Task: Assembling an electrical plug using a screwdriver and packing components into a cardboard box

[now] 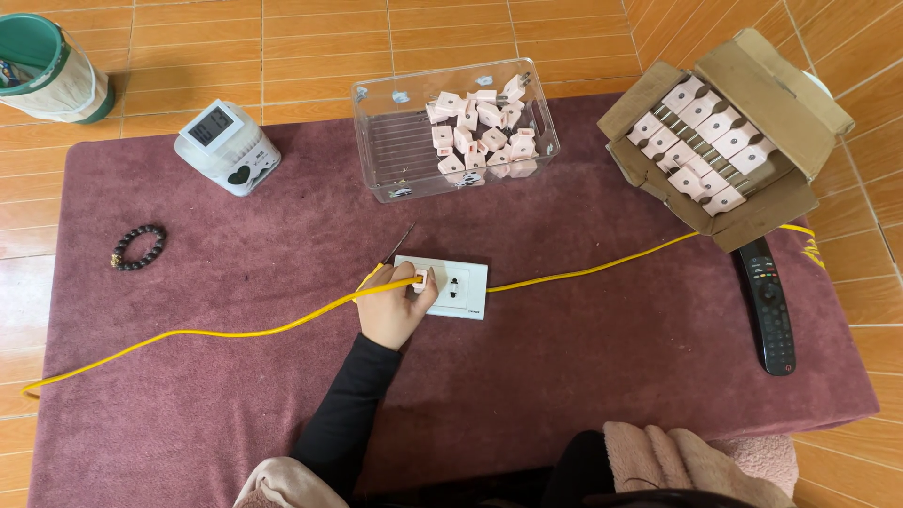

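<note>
Fingers of the left hand [393, 309], reaching forward from a black sleeve [343, 419], pinch a small pink plug [420, 278] at the left end of a white socket plate [451, 287] on the maroon mat [235, 395]. A yellow cable [188, 333] trails left from beneath the knuckles and runs on right past the plate. Beyond the fingertips sits a clear bin [376, 155] of pink plugs; far right, a cardboard box [752, 66] and a remote [768, 306]. The right hand is out of view, and the plug's prongs are hidden.
</note>
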